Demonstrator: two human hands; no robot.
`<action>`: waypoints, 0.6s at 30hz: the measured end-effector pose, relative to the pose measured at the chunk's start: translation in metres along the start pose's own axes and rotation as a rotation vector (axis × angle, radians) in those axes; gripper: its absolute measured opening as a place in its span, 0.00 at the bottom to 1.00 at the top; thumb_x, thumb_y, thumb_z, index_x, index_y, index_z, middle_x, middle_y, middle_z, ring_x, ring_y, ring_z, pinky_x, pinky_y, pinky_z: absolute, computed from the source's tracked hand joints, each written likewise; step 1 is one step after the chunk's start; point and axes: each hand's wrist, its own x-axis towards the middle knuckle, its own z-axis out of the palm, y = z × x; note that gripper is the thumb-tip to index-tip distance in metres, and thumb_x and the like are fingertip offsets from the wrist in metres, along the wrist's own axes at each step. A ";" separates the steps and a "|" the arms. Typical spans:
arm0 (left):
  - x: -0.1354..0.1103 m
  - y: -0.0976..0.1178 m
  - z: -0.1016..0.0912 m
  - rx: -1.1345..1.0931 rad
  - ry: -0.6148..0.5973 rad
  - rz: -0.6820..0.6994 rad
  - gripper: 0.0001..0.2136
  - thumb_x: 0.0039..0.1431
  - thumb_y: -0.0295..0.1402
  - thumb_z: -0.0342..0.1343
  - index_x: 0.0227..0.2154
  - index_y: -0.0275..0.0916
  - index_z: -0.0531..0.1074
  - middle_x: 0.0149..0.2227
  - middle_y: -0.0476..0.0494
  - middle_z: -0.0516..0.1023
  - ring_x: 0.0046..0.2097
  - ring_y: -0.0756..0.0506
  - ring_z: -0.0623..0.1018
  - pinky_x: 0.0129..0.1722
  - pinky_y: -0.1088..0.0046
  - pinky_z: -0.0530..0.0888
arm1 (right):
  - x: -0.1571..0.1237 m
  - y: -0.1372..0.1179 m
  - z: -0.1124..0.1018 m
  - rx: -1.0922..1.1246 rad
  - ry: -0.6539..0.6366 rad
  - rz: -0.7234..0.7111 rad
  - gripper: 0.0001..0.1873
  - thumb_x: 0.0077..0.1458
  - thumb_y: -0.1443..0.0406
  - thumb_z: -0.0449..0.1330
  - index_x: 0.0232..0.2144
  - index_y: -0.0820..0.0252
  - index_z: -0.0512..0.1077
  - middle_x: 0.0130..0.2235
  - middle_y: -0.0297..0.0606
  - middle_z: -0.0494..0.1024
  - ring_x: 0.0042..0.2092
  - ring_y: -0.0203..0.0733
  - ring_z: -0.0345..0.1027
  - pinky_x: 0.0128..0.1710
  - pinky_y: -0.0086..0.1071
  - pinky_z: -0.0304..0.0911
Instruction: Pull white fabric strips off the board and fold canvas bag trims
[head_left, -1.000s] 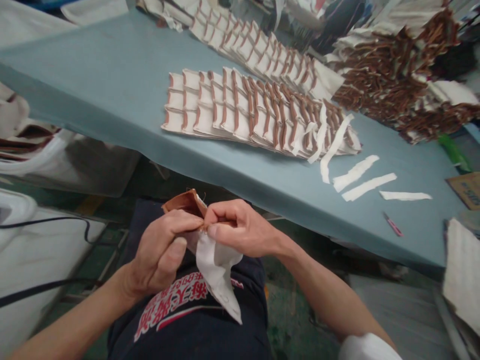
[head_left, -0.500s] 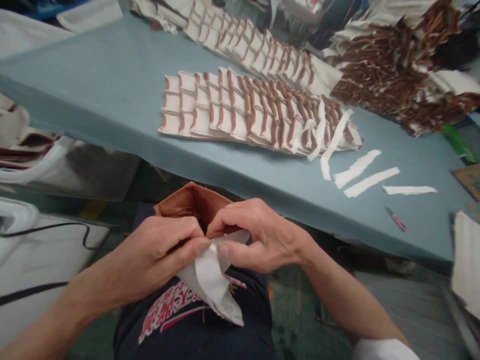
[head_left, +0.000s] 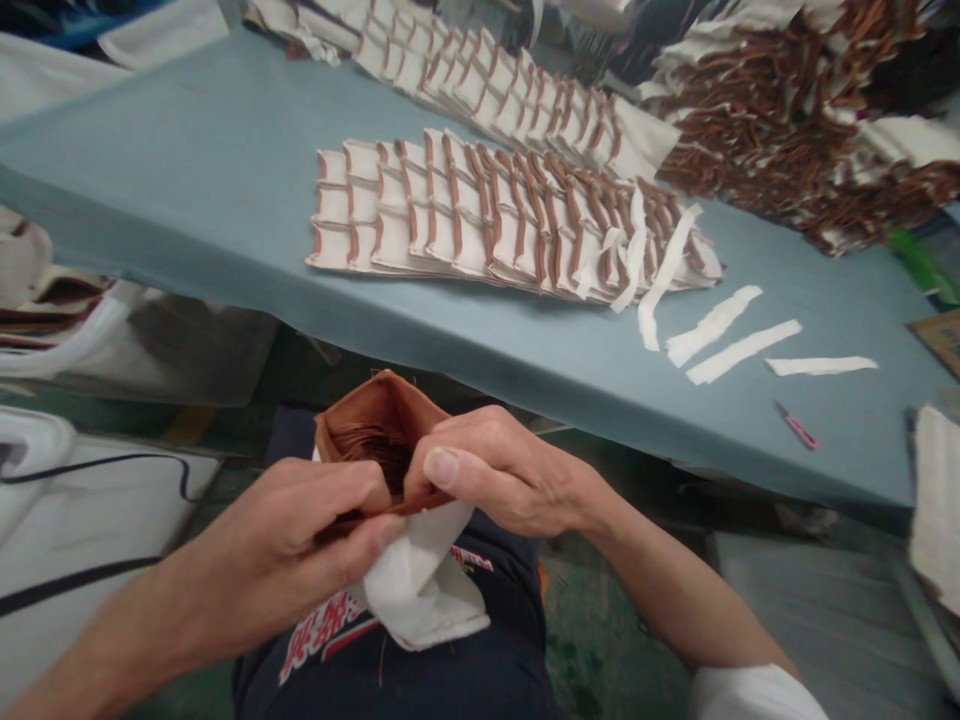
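Note:
Over my lap I hold a fabric pouch (head_left: 394, 405), brown inside with white outside, its mouth spread open and brown folds showing within. My left hand (head_left: 315, 530) pinches the near edge, thumb outside and fingers inside. Close beside it, my right hand (head_left: 499, 470) grips the same edge, with the thumb on top and the fingertips curled over the brown rim. A white flap of cloth (head_left: 427, 585) hangs below both hands against my dark clothing.
On the blue-grey table (head_left: 225, 180) lies a fanned row of white, brown-edged pieces (head_left: 450, 210). Loose white strips (head_left: 742, 350) and pink-handled snips (head_left: 796, 425) lie to the right. A brown-and-white heap (head_left: 787, 130) stands behind. White bins (head_left: 150, 340) are at left.
The pouch mouth has opened wider toward me, so its brown inside shows more. My right thumb has moved from the white cloth up onto the rim.

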 end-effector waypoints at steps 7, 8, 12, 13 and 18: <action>-0.012 -0.007 0.014 -0.579 0.092 -0.170 0.23 0.75 0.45 0.59 0.23 0.41 0.70 0.22 0.56 0.65 0.22 0.54 0.63 0.21 0.82 0.60 | 0.010 0.012 0.021 0.127 0.046 -0.130 0.15 0.72 0.60 0.58 0.31 0.56 0.68 0.29 0.28 0.70 0.30 0.32 0.61 0.34 0.28 0.58; -0.017 -0.006 0.019 -0.709 0.097 -0.237 0.24 0.75 0.49 0.59 0.24 0.41 0.69 0.22 0.56 0.64 0.23 0.53 0.62 0.21 0.82 0.60 | 0.011 0.011 0.025 0.157 0.038 -0.137 0.15 0.72 0.60 0.58 0.31 0.56 0.67 0.28 0.28 0.68 0.29 0.32 0.60 0.33 0.28 0.57; -0.028 0.009 0.041 -1.161 0.187 -0.517 0.30 0.63 0.60 0.68 0.24 0.43 0.61 0.22 0.58 0.58 0.22 0.54 0.58 0.21 0.80 0.59 | 0.013 0.009 0.036 0.233 0.079 -0.171 0.18 0.71 0.57 0.59 0.29 0.55 0.66 0.28 0.29 0.69 0.30 0.33 0.61 0.33 0.28 0.58; -0.027 0.012 0.044 -1.227 0.223 -0.565 0.32 0.59 0.61 0.71 0.24 0.43 0.59 0.22 0.59 0.56 0.22 0.55 0.56 0.21 0.81 0.59 | 0.013 0.010 0.037 0.267 0.101 -0.158 0.18 0.71 0.55 0.60 0.29 0.56 0.67 0.28 0.29 0.70 0.30 0.33 0.62 0.32 0.28 0.58; -0.022 0.003 0.047 -1.233 0.193 -0.483 0.34 0.58 0.61 0.73 0.23 0.43 0.57 0.22 0.58 0.57 0.22 0.55 0.55 0.21 0.79 0.57 | 0.010 0.016 0.035 0.479 0.089 -0.025 0.21 0.70 0.52 0.65 0.30 0.58 0.70 0.27 0.26 0.67 0.27 0.31 0.56 0.27 0.26 0.57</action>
